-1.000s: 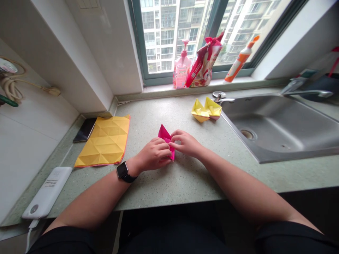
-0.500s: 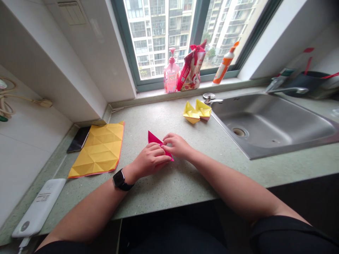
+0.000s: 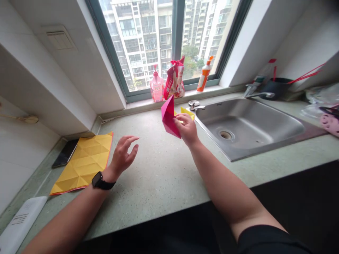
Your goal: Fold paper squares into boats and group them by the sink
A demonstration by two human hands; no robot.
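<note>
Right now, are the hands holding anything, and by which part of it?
The right hand holds the magenta folded paper by its edge on the picture's right. The left hand is open and holds nothing.

black smartwatch (image 3: pixel 97 179) with a dark round-cornered screen (image 3: pixel 96 178) worn at the near left, fastened by a plain black band (image 3: pixel 108 185), loose near-black short sleeve (image 3: pixel 265 238) worn at the near right, left hand (image 3: pixel 123 155) and right hand (image 3: pixel 188 128) left bare
</note>
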